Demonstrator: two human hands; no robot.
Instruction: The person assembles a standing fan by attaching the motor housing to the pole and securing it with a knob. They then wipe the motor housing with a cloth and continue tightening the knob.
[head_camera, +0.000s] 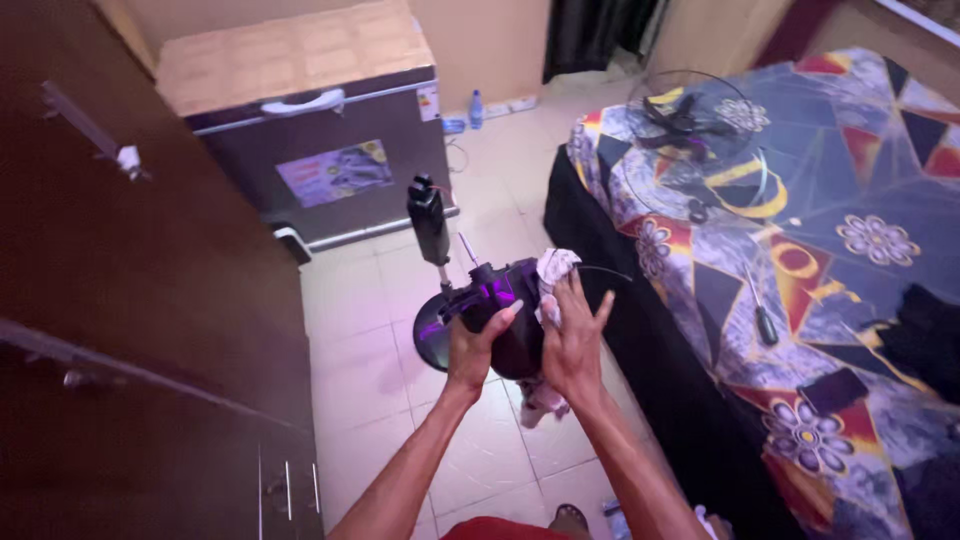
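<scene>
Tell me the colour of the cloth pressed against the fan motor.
The cloth is white, seen in the head view, under the right hand.

left hand (478, 345) gripping, right hand (572, 335) pressing, fingers (603, 305) spread

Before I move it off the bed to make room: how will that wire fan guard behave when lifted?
The wire fan guard is thin open mesh, so probably light and a bit springy. Being round, it may roll if set on edge. It lies flat on the patterned bedspread, so fingers should hook through easily.

Cloth (553, 270) partly hidden under right hand (572, 340), perhaps bunched.
</scene>
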